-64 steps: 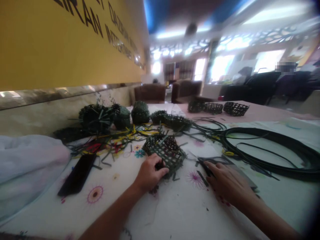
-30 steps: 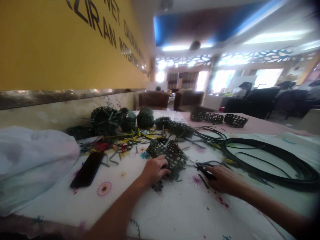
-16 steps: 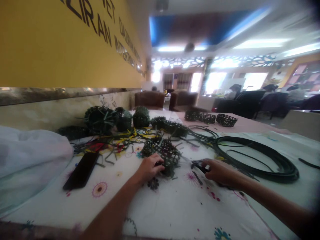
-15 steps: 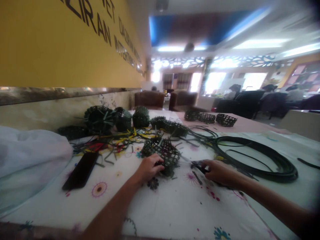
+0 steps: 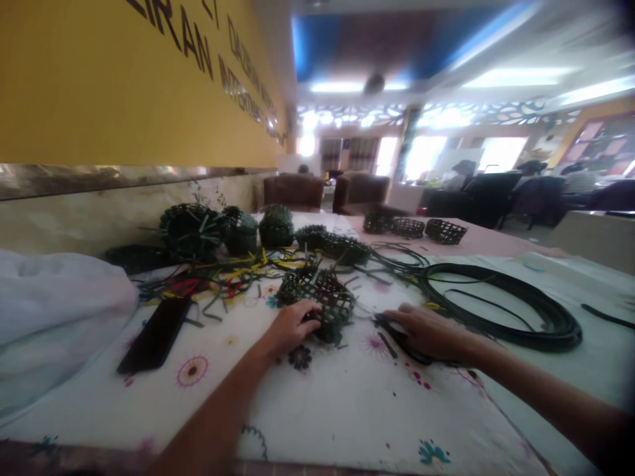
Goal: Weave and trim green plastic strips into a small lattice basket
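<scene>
A small dark green woven basket [image 5: 325,294] with an open lattice lies tilted on the flowered tablecloth in front of me. My left hand [image 5: 292,327] grips its near left side, thumb and fingers closed on the strips. To the right, my right hand [image 5: 421,330] is closed over dark-handled scissors [image 5: 397,334] low at the cloth. Their blades point left toward the basket, and the palm hides part of the handles. Short cut strips lie around, one dark piece [image 5: 387,345] just left of the scissors.
A big coil of dark green strip [image 5: 570,330] lies at the right. Finished-looking woven baskets [image 5: 276,226] stand along the back, with several more [image 5: 446,231] at the far right. Left are a black phone [image 5: 156,334], coloured scraps [image 5: 233,271] and a white cloth bundle [image 5: 59,311].
My right hand has shifted slightly left and laid itself further over the scissors, whose handles now show beneath the palm. My left hand still grips the basket. The view has shifted a little.
</scene>
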A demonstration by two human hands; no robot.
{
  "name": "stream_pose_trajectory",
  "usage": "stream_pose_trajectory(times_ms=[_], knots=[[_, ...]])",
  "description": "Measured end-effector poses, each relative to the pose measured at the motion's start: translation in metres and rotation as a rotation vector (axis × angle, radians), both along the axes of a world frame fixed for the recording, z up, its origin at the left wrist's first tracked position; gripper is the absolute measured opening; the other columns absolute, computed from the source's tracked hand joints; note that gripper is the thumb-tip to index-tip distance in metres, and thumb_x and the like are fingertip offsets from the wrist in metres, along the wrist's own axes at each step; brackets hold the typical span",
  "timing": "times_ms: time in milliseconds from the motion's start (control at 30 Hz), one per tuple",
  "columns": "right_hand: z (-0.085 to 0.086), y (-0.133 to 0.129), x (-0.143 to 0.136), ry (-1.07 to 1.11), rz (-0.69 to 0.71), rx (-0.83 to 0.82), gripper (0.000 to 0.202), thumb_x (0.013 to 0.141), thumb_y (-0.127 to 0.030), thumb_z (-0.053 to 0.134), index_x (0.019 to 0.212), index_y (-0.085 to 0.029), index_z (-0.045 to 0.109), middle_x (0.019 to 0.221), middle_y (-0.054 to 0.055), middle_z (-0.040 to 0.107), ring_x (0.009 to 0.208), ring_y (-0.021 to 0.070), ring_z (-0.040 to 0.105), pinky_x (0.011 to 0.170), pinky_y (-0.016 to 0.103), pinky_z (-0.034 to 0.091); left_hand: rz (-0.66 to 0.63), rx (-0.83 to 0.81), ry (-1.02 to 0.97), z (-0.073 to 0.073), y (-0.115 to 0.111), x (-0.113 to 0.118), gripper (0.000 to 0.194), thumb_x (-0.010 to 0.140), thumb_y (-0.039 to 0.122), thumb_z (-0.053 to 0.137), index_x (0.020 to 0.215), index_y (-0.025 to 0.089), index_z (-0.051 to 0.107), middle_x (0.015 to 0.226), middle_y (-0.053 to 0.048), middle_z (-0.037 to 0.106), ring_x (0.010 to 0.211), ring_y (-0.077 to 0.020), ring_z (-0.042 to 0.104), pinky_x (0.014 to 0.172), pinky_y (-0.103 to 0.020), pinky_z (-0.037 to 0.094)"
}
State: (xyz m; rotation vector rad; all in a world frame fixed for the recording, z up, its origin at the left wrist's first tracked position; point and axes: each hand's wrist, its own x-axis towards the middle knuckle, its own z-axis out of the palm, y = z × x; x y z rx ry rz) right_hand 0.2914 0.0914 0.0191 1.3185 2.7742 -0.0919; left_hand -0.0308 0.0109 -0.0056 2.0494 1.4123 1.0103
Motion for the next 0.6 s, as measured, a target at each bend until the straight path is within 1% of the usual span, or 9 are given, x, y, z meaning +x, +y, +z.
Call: stream_pose_trajectory(times_ms=[100, 200, 300, 367, 467, 600], knots=[[-0.003, 0.004, 0.002, -0.078, -0.013, 0.051, 0.061, 0.077, -0.012, 0.051, 0.137, -0.020, 0.055, 0.102, 0.013, 0.063, 0.089, 0.0261, 0.064, 0.077, 0.032, 0.043, -0.010, -0.002, -0.021, -0.001, 0.001, -0.001, 0.018, 0.083, 0.021, 0.061, 0.100, 0.019, 0.066, 0.101, -0.003, 0.067, 0.095, -0.0185, 0.061, 0.090, -0.028, 0.044], [-0.004, 0.009, 0.002, -0.099, -0.021, 0.031, 0.062, 0.077, -0.013, 0.052, 0.139, -0.020, 0.053, 0.102, 0.013, 0.063, 0.090, 0.0265, 0.064, 0.075, 0.032, 0.042, -0.005, 0.008, -0.019, -0.003, 0.002, 0.000, 0.016, 0.083, 0.020, 0.061, 0.097, 0.019, 0.067, 0.100, -0.003, 0.067, 0.093, -0.0181, 0.061, 0.090, -0.028, 0.044], [0.002, 0.011, -0.004, -0.103, -0.026, -0.030, 0.064, 0.074, -0.011, 0.053, 0.137, -0.020, 0.054, 0.105, 0.014, 0.065, 0.093, 0.0267, 0.065, 0.076, 0.031, 0.043, -0.004, 0.014, -0.009, -0.004, 0.002, 0.000, 0.016, 0.083, 0.019, 0.061, 0.097, 0.019, 0.067, 0.099, -0.003, 0.067, 0.093, -0.0178, 0.061, 0.089, -0.028, 0.044], [0.007, 0.011, -0.008, -0.093, -0.038, -0.037, 0.060, 0.073, -0.009, 0.052, 0.132, -0.018, 0.058, 0.106, 0.014, 0.066, 0.095, 0.0272, 0.065, 0.077, 0.032, 0.044, -0.010, 0.016, 0.000, -0.003, 0.001, 0.000, 0.016, 0.084, 0.020, 0.060, 0.098, 0.019, 0.067, 0.098, -0.003, 0.067, 0.093, -0.0179, 0.061, 0.089, -0.028, 0.044], [0.014, 0.012, -0.012, -0.080, -0.044, -0.030, 0.054, 0.075, -0.010, 0.050, 0.127, -0.017, 0.061, 0.108, 0.015, 0.068, 0.097, 0.0283, 0.065, 0.079, 0.033, 0.045, -0.015, 0.011, 0.017, -0.001, 0.000, -0.001, 0.016, 0.084, 0.022, 0.062, 0.098, 0.019, 0.068, 0.098, -0.003, 0.067, 0.093, -0.0181, 0.061, 0.087, -0.028, 0.044], [0.019, 0.012, -0.007, -0.018, -0.045, -0.054, 0.059, 0.072, -0.011, 0.056, 0.130, -0.022, 0.060, 0.110, 0.011, 0.070, 0.098, 0.0259, 0.066, 0.081, 0.029, 0.046, 0.002, 0.003, 0.029, 0.000, 0.001, -0.001, 0.017, 0.082, 0.026, 0.065, 0.097, 0.019, 0.068, 0.097, -0.003, 0.067, 0.091, -0.0184, 0.061, 0.085, -0.028, 0.044]])
